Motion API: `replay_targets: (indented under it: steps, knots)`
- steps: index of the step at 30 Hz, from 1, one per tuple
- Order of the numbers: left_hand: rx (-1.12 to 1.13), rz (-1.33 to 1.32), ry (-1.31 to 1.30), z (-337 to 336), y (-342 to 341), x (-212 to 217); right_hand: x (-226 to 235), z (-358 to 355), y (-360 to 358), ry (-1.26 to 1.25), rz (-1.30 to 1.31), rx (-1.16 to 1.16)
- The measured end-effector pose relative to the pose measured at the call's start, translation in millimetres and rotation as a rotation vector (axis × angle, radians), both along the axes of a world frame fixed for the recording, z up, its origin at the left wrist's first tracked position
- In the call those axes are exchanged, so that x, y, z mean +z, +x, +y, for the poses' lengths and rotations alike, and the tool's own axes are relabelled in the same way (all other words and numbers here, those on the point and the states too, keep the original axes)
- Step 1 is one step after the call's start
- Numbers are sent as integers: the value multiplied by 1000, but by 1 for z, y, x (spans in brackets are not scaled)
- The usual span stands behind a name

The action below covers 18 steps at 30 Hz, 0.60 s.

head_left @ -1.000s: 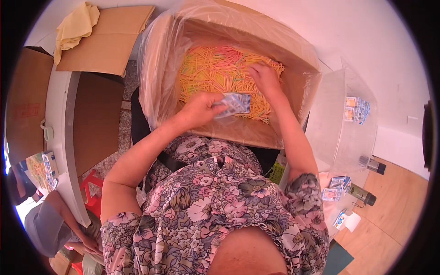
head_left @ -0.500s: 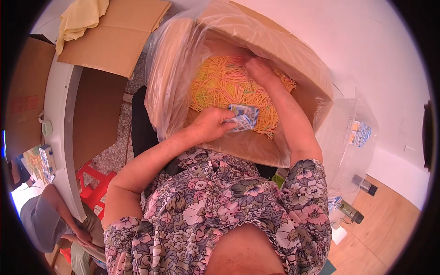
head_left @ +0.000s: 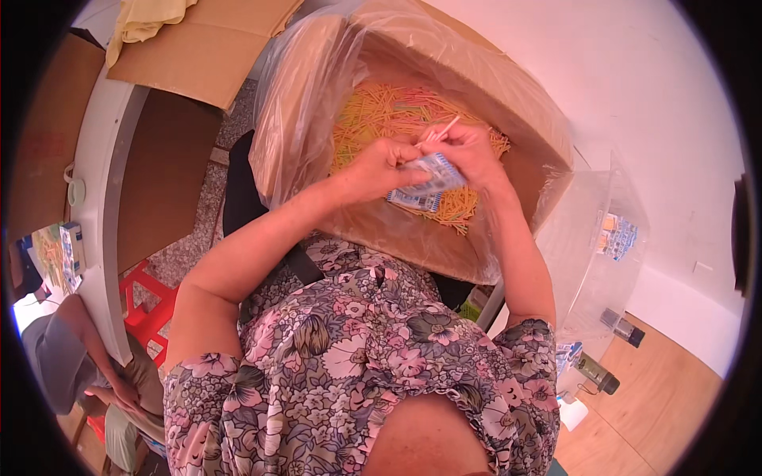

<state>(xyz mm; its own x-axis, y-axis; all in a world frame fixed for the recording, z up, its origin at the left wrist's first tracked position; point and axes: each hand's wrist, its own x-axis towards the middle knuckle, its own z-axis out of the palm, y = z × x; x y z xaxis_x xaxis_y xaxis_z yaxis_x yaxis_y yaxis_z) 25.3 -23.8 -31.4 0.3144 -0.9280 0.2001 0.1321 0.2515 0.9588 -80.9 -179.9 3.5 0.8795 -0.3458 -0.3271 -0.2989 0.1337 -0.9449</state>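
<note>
My left hand (head_left: 373, 170) is closed on the edge of a small clear-and-blue plastic packet (head_left: 436, 170). My right hand (head_left: 470, 155) pinches a few thin pale sticks (head_left: 448, 127) at the packet's upper end and touches the packet too. Whether the sticks are inside the packet is hidden by my fingers. Just below is a second blue packet (head_left: 416, 200), over the pile; I cannot tell if my left hand also holds it. Under both hands, many thin yellow, orange and pink sticks (head_left: 381, 111) fill the bottom of a large cardboard box (head_left: 520, 194).
Clear plastic sheeting (head_left: 295, 103) lines the box and hangs over its rim. To the right stands a clear plastic bin (head_left: 587, 246) with blue packets (head_left: 617, 236). At left are a white table (head_left: 103, 198), a red stool (head_left: 147, 305) and a seated person (head_left: 75, 357).
My right hand has come up from the far part of the pile with sticks to meet my left. The left hand has moved slightly up and right with the packet.
</note>
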Motion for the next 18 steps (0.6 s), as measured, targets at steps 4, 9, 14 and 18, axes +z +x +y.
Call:
replay_targets:
  steps: [4,9,14,18]
  knots:
    - [-130,-72,179,10,-1,4,19,9,-9,-36,-17,101]
    - [-38,-237,153,15,-3,10,32,19,-8,-108,159,38]
    - [4,-127,219,21,-2,5,15,24,-24,-45,-97,-312]
    - [-33,46,251,21,-1,5,11,42,-25,-134,-99,-279]
